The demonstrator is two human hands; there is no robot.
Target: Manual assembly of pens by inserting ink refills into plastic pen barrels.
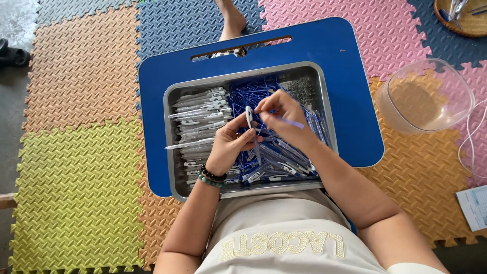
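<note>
A metal tray point(170, 132) sits on a blue lap table point(350, 76). Its left side holds a stack of clear and white pen barrels point(200, 114); its middle and right hold a heap of blue pen parts point(284, 152). My left hand point(229, 144), with bead bracelets at the wrist, grips a slim clear pen barrel point(249, 117) upright over the tray. My right hand point(284, 119) pinches a thin blue refill point(294, 123) beside the barrel's top end.
A clear plastic bowl point(426, 96) stands on the foam floor mats to the right of the table. A woven basket point(464, 20) lies at the top right, a sheet of paper point(474, 205) at the right edge, and dark sandals point(12, 53) at the far left.
</note>
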